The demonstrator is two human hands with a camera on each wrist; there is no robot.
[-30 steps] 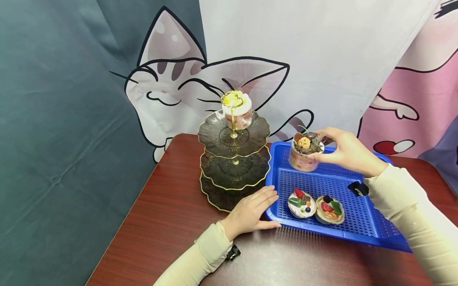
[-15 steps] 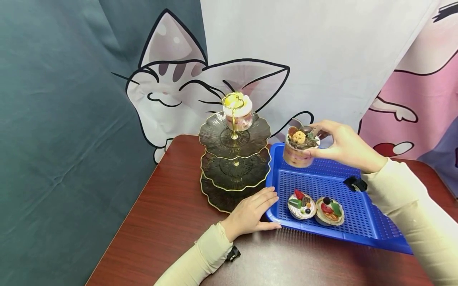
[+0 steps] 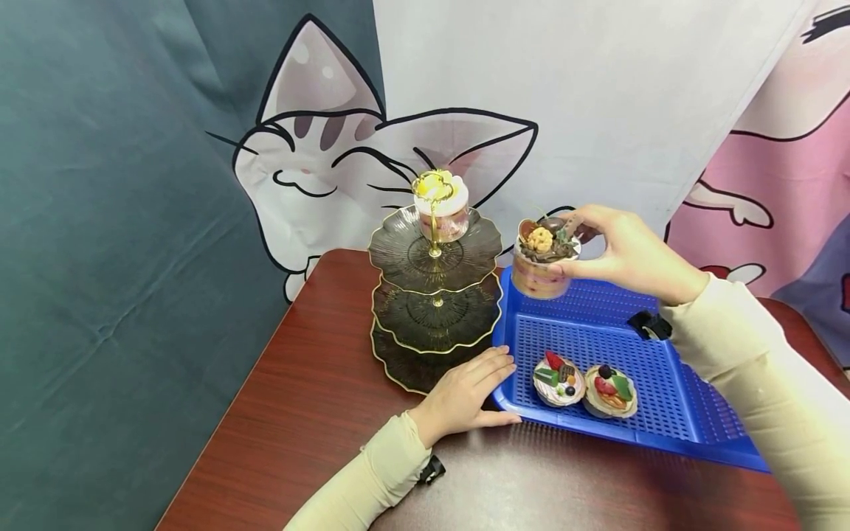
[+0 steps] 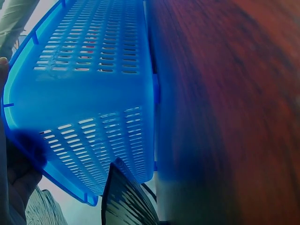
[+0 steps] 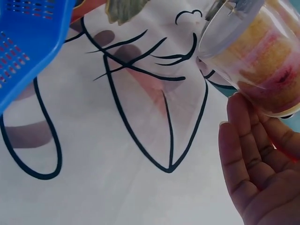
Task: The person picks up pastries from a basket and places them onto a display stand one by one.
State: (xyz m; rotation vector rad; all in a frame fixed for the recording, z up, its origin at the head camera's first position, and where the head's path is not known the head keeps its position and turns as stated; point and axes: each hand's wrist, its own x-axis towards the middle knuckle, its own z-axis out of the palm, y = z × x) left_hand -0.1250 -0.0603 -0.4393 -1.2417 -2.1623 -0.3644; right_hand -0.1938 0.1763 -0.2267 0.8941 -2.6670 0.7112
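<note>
My right hand (image 3: 614, 247) pinches a cake cup (image 3: 541, 273) topped with chocolate, a yellow ball and leaves. The cup is held above the back left of a blue plastic basket (image 3: 634, 435). In the right wrist view, the clear side of the cake cup (image 5: 276, 61) shows yellow and pink layers. My left hand (image 3: 465, 391) rests on the basket's near left corner, fingers over the rim. Left of the basket stands a three-tier stand (image 3: 434, 317) of dark scalloped plates. Another cake cup (image 3: 443, 210), with a yellow topping, sits on its top plate behind the gold handle.
Two fruit tarts, a strawberry one (image 3: 560, 380) and a berry one (image 3: 611, 392), lie side by side in the basket. The reddish-brown table (image 3: 279, 420) extends to the left and front. A cat-printed cloth (image 3: 584, 96) hangs behind.
My right hand has moved left and slightly up with the cake cup, bringing it nearer the stand. The left hand stays on the basket.
</note>
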